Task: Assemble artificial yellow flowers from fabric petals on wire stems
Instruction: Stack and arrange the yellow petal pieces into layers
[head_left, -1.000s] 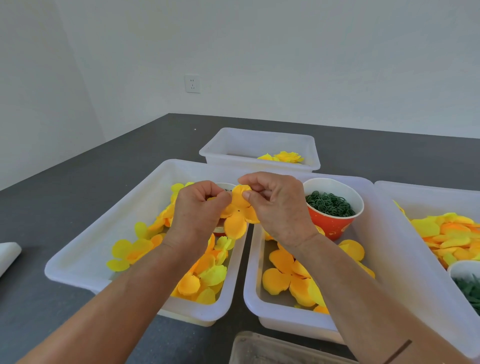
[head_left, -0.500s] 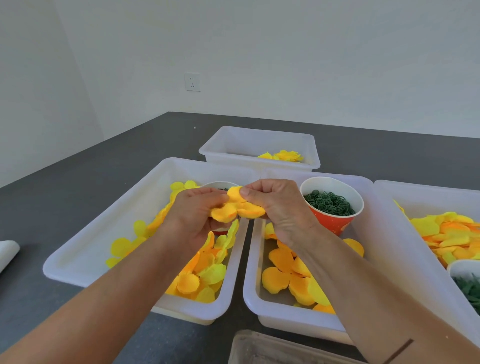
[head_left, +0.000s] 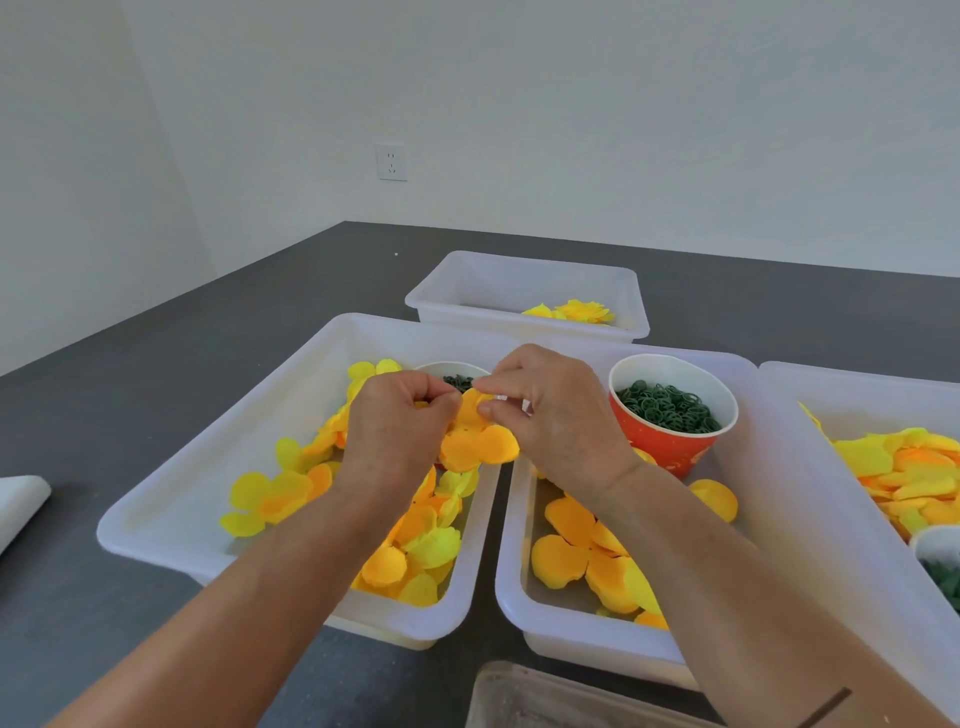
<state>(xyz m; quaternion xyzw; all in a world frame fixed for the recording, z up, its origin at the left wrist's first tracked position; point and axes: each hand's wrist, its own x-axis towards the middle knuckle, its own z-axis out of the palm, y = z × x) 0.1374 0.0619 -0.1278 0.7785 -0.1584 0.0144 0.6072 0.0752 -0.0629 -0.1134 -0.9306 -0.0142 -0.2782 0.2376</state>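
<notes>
Both hands pinched one orange-yellow petal cluster between them, left hand and right hand raised above two white trays of loose petals on the bench.

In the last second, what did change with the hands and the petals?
Both hands, left hand and right hand, keep pinching the orange petal piece; it tipped flat, then hangs down again, slightly turned. The trays, loose petals and red cup stayed put.

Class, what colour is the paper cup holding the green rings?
Orange-red outside, white inside; head view.
</notes>
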